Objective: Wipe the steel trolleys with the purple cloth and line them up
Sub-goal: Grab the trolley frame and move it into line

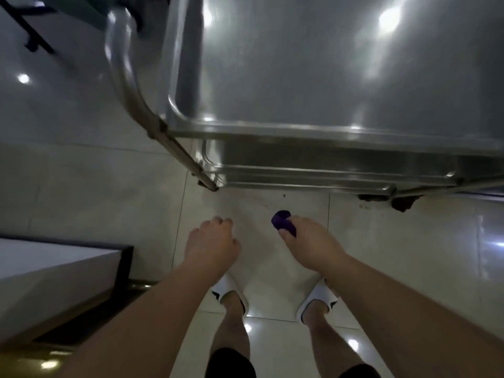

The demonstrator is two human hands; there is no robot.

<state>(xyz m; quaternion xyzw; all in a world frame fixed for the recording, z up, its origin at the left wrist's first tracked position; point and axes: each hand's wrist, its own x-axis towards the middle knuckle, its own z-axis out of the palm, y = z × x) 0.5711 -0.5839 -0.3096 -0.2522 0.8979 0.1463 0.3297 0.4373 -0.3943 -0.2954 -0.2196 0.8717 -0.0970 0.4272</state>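
Note:
A steel trolley (341,132) fills the upper right of the head view, its shiny top shelf seen from above, lower shelves showing beneath the near rim. Its curved tubular handle (122,77) runs down the left side. My right hand (311,244) hangs in front of the trolley's near edge, closed around a bunched purple cloth (283,222) that pokes out past the thumb. My left hand (212,244) is beside it, fingers curled in, holding nothing. Both hands are short of the trolley and do not touch it.
Pale glossy floor tiles (95,186) spread under my feet in white slippers (229,293). A white-topped counter with a dark edge (54,268) stands at the left. Dark castors (401,203) sit under the trolley's right corner. A black frame (30,25) is at the far upper left.

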